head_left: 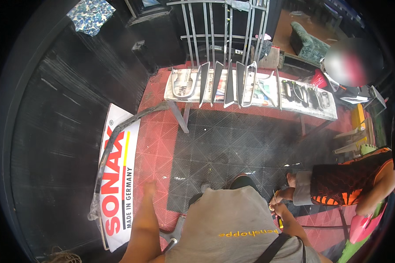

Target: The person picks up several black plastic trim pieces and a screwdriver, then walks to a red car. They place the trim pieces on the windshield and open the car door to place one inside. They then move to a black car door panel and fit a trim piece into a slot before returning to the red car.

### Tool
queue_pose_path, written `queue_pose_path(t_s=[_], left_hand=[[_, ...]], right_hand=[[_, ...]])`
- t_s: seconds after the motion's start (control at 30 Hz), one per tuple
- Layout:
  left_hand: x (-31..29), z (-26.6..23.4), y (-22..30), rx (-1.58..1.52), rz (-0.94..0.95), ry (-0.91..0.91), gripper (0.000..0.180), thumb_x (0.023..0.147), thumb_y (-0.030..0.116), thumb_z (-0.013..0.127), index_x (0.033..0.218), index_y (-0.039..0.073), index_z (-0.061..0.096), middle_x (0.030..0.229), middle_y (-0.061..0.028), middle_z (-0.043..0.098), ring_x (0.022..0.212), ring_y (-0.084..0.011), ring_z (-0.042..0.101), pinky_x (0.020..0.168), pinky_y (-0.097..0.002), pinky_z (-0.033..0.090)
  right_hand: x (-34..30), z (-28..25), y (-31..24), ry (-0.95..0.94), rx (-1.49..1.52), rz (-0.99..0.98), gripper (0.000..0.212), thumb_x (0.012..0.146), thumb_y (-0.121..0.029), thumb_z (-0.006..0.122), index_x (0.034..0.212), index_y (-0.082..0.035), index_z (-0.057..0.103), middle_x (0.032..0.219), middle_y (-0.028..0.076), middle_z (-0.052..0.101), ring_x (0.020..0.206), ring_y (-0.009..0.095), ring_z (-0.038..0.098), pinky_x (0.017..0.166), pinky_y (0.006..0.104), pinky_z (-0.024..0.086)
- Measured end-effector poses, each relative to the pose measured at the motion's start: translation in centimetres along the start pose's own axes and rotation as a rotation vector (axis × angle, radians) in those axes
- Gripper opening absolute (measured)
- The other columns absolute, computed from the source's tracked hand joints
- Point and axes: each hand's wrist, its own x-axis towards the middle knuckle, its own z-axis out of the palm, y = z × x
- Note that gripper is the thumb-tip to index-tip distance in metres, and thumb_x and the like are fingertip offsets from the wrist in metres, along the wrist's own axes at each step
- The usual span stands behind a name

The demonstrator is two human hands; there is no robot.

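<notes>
My left arm stretches forward, and my left hand (149,189) is a smeared shape above the red floor tiles, nearest to the white banner; its fingers cannot be made out. At my right side, my right hand (278,209) is closed around a slim tool with a yellow-and-black handle (280,223). A thin shaft sticks out beyond the fingers, like that of a screwdriver. Ahead, a low bench (331,113) covered with newspaper bears several black-and-silver trim pieces (229,85), a curved handle-shaped frame (183,83) and small dark parts (299,93).
A white banner (134,131) leans at the left, with a long dark plastic-wrapped strip (106,153) across it. Another person in a black-and-orange top (338,186) is close on my right, beside a pink object (365,225). Metal bars (206,33) stand behind the bench.
</notes>
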Motion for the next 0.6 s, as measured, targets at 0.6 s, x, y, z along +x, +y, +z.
queue_pose_path(t_s=[0.6], left_hand=[[16.3,6.5,35.3,-0.482,-0.23,-0.456,0.065,0.097,0.047,0.073,0.143,0.005,0.058,0.13,-0.0147,0.067,0.115,-0.0273,0.067,0.098,-0.0421,0.052]], right_hand=[[4.4,-3.0,-35.6,0.223,-0.113,-0.406,0.029,0.097,-0.032,0.066,0.099,-0.003,0.069,0.069,0.012,0.071,0.069,0.026,0.073,0.071,0.0417,0.056]])
